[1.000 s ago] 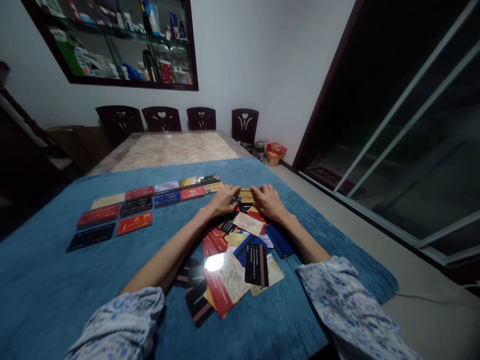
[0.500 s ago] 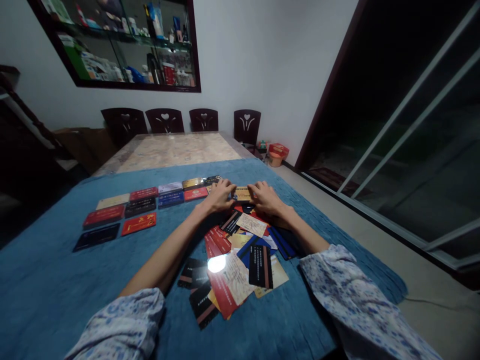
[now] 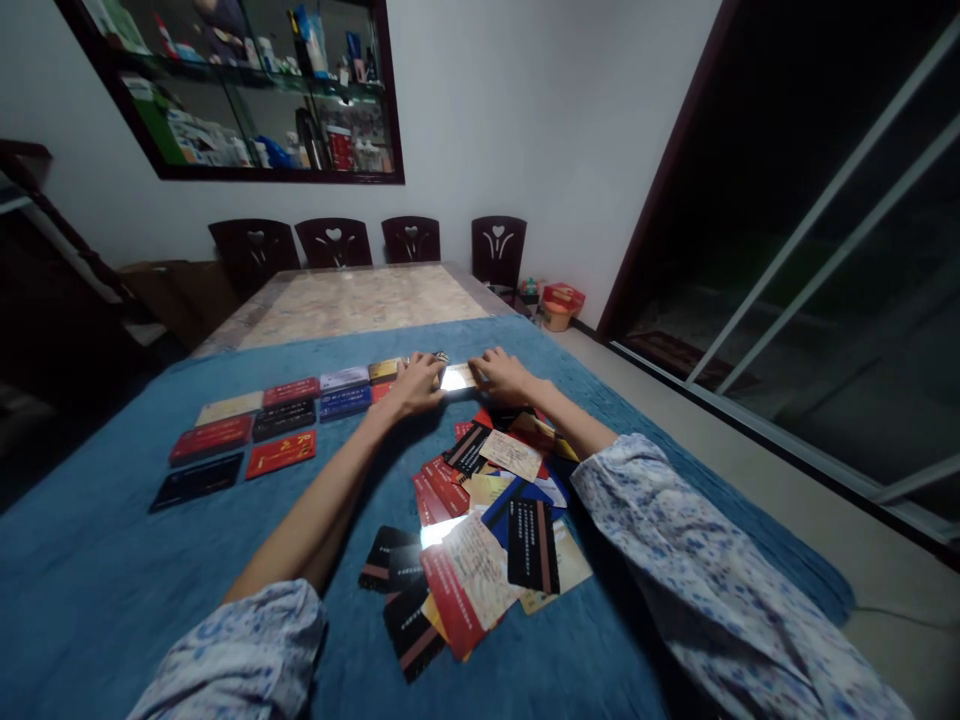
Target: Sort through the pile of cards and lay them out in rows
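A pale, glare-lit card (image 3: 457, 377) lies between my two hands, held at its ends. My left hand (image 3: 420, 384) has its fingers closed on the left end, beside the right end of the card rows. At the other end, the fingers of my right hand (image 3: 499, 376) grip the card. Nearer me is a loose heap with a cream card (image 3: 511, 454), a black striped card (image 3: 532, 545) and a red-and-cream card (image 3: 469, 580). To the left, rows hold a red card (image 3: 281, 453), a blue card (image 3: 345, 402) and a dark card (image 3: 197, 481).
A blue cloth (image 3: 97, 500) covers the near table; its marble-patterned top (image 3: 367, 297) shows beyond. Several dark chairs (image 3: 497, 248) stand behind it. Glass shelves (image 3: 255, 75) are set in the wall, and a red box (image 3: 561, 297) sits on the floor.
Both hands have moved left with the card, closer to the rows. The right forearm has shifted left over the heap's edge. The view has turned slightly.
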`<control>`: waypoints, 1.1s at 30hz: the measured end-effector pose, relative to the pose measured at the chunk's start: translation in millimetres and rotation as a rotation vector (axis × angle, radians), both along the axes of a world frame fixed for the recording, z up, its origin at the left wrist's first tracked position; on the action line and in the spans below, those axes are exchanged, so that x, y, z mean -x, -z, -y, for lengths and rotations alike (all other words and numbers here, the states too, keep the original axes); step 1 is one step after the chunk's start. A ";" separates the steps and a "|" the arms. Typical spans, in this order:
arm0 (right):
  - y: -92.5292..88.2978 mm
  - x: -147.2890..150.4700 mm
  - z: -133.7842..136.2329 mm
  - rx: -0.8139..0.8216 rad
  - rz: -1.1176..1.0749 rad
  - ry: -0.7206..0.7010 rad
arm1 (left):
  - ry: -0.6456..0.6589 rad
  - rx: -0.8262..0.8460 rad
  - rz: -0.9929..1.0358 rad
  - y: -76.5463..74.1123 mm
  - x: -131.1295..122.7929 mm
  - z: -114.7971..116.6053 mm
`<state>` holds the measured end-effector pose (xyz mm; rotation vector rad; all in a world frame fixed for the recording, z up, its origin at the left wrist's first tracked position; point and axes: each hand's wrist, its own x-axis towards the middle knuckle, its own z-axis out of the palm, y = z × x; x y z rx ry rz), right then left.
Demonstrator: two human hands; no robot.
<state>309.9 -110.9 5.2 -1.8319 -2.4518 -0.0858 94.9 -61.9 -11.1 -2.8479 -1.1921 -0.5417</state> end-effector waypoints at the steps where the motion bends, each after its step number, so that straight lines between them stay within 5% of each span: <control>1: -0.1 2.2 -3.8 0.007 0.000 0.001 | -0.013 0.006 -0.004 0.5 1.7 -1.6; 17: 10.5 28.0 -44.9 0.109 -0.005 -0.005 | -0.257 0.044 -0.241 -5.0 5.3 0.1; 33: 12.2 25.6 -61.9 0.119 -0.013 -0.062 | -0.286 0.119 -0.262 2.2 6.0 -4.7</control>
